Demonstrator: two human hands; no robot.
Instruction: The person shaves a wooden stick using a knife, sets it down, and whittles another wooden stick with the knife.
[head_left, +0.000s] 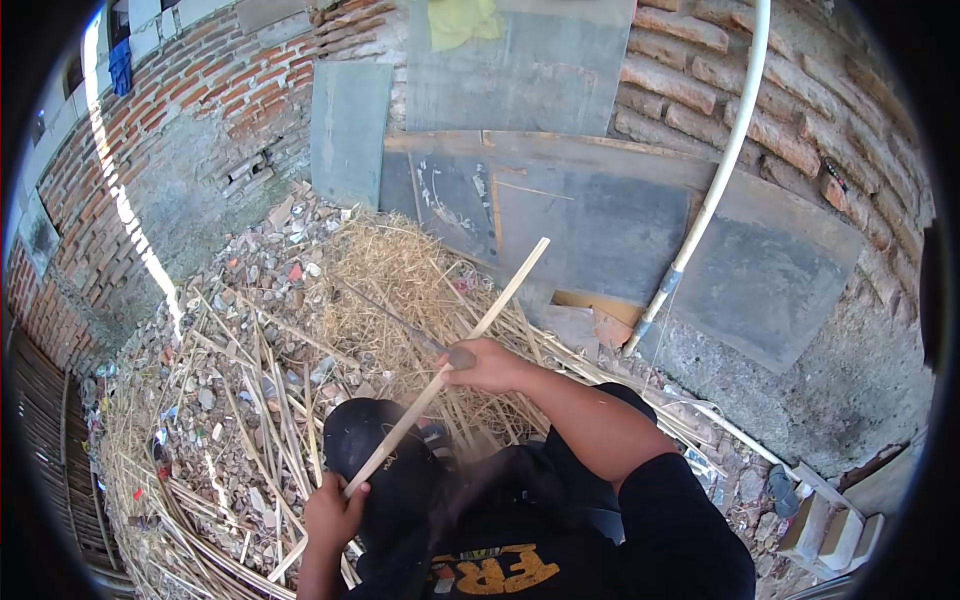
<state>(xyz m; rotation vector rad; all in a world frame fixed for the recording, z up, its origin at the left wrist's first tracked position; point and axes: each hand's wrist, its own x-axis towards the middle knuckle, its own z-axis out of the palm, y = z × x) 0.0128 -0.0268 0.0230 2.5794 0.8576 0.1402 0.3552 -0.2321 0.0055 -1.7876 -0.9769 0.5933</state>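
On rubble (pixel 205 398): with left hand (pixel 335 512) closed round pale strip (pixel 400 429) and right hand (pixel 487 365) wrapped round knife (pixel 461 357), shave shallowly, directing edge outward.

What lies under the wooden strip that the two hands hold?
Between the left hand and right hand, the strip crosses a dark-clothed knee. Past the right hand: straw, then a dark board. Whatever strip and hands cover cannot be seen.
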